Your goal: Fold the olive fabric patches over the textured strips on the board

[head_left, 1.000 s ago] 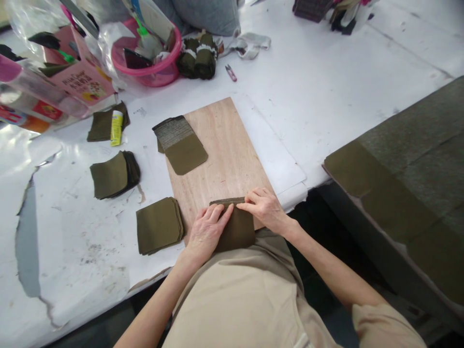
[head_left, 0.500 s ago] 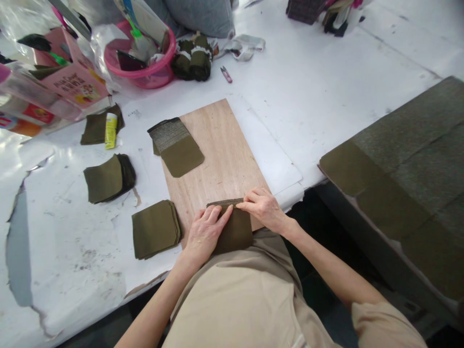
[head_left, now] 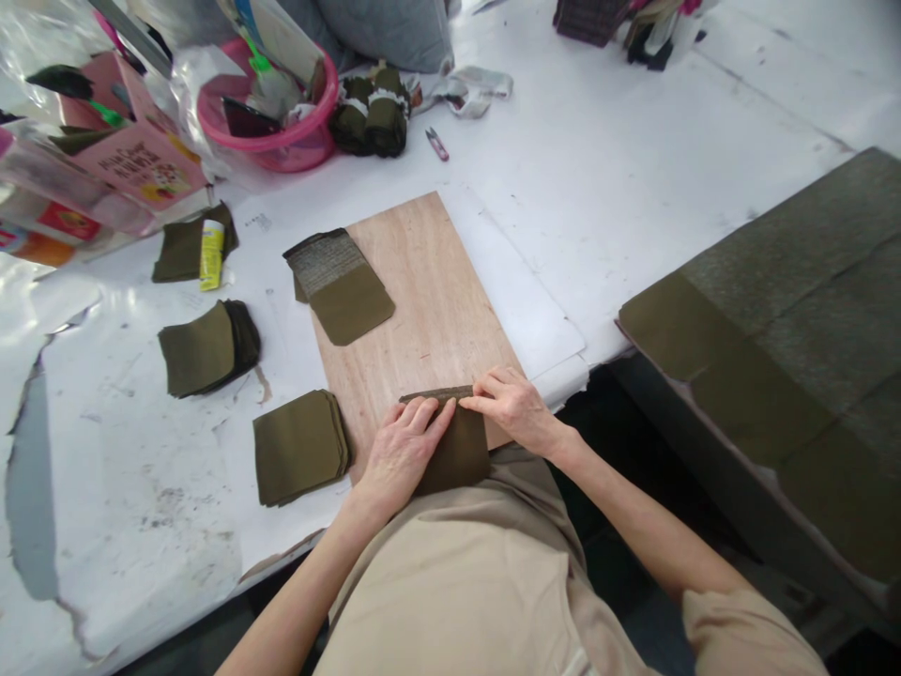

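Observation:
An olive-green fabric piece (head_left: 461,451) lies at the near end of the wooden board (head_left: 429,272), its far edge folded over into a narrow strip. My left hand (head_left: 404,451) rests flat on it, fingertips pressing just below the fold. With thumb and fingers closed, my right hand (head_left: 511,404) pinches the right end of that folded edge. The two hands' fingertips almost meet. Farther up the board, other fabric pieces (head_left: 356,305) show a grey, textured band at their top. Beside my left hand sits a stack of olive fabric pieces (head_left: 299,451).
More olive stacks (head_left: 197,352) lie to the left, one under a yellow tube (head_left: 211,253). A pink basket (head_left: 282,145) with tools, a pink box (head_left: 133,164) and thread snips (head_left: 437,144) are at the back. Large olive sheets (head_left: 788,357) lie on the right, across a dark gap.
The view has shifted very slightly. Both hands keep their places on the folded edge, with hardly any finger movement.

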A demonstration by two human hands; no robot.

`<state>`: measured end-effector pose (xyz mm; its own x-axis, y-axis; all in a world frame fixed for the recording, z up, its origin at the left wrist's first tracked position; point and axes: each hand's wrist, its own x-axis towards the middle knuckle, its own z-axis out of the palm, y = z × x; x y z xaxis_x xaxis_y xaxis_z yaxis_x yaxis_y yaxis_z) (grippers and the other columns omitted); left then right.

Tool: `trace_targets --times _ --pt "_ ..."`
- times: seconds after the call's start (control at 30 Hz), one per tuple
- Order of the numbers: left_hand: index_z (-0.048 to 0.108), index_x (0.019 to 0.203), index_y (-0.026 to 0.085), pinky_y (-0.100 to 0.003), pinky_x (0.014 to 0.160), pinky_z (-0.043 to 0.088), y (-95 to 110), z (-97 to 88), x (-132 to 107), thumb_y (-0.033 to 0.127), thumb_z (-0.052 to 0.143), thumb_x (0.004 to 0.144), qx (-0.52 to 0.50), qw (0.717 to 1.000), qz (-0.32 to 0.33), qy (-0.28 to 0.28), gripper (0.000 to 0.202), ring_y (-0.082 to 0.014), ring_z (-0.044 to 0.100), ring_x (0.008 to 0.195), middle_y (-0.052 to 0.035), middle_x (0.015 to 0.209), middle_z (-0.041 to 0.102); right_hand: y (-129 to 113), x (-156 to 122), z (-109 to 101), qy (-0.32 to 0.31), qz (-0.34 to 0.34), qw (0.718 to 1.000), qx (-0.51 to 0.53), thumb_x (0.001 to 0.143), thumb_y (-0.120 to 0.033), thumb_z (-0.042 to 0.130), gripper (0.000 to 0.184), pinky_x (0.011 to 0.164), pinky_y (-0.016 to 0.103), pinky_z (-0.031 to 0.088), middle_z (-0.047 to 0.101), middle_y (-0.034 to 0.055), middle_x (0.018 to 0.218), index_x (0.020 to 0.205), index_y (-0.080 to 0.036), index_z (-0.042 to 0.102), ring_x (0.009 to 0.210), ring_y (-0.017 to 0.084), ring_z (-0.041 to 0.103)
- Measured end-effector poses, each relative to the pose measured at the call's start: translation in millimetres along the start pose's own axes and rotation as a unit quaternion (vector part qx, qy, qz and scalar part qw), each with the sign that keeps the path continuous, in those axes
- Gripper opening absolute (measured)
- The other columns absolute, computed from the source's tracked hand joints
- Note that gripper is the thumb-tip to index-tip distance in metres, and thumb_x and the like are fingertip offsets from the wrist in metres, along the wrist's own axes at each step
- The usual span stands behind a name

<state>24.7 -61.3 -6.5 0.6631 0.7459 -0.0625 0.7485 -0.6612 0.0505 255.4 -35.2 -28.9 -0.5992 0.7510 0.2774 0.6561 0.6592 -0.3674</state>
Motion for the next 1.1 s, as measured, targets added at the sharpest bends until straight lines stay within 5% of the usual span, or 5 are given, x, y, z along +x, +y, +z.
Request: trace_targets --times 1.1 --pt "0.034 0.146 0.027 -0.04 0.088 0.044 11 -4.4 11 0.013 0.046 0.093 0.048 0.998 0.0 -0.038 0.056 -0.0249 0.049 0.104 -0.0107 0.111 0.051 -3 -15 -8 0.016 0.093 0.994 0.063 0.095 -0.018 0.051 0.025 0.084 0.029 0.048 0.063 0.0055 0.094 0.113 -0.023 0.067 0.096 0.017 0.052"
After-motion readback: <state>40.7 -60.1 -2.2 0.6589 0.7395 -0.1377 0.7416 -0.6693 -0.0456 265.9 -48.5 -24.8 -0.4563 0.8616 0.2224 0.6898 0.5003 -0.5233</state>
